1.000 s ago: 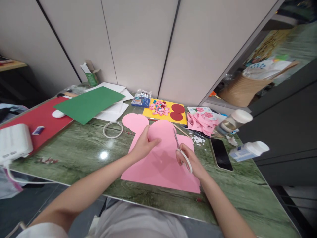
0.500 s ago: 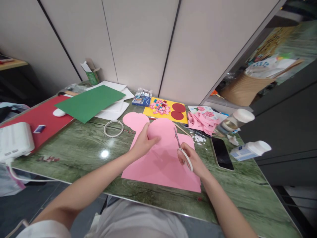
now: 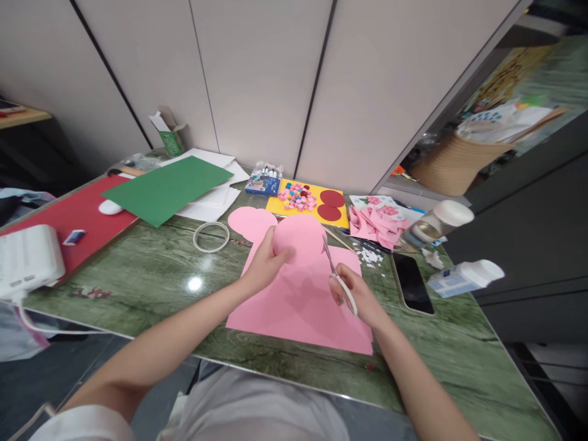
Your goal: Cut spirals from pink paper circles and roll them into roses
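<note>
A rounded pink paper piece [image 3: 301, 236] is pinched at its left side by my left hand [image 3: 269, 262], thumb on top. White-handled scissors [image 3: 342, 288] sit in my right hand [image 3: 356, 291], with their blades at the right edge of the rounded piece. Beneath both hands lies a larger pink sheet [image 3: 298, 324] on the table. Pink paper circles [image 3: 252, 224] rest just beyond the left hand, touching or overlapping each other.
Left are a tape ring [image 3: 211, 237], a green sheet [image 3: 168, 187] and a white power bank [image 3: 30, 260]. Behind lies yellow paper [image 3: 285, 213] with pompoms and red circles. Right are pink scraps [image 3: 376, 226], a phone [image 3: 412, 285] and a white bottle [image 3: 466, 277].
The rounded pink piece has shifted and tilted slightly in my left hand. The scissors stay at its right edge, almost unmoved.
</note>
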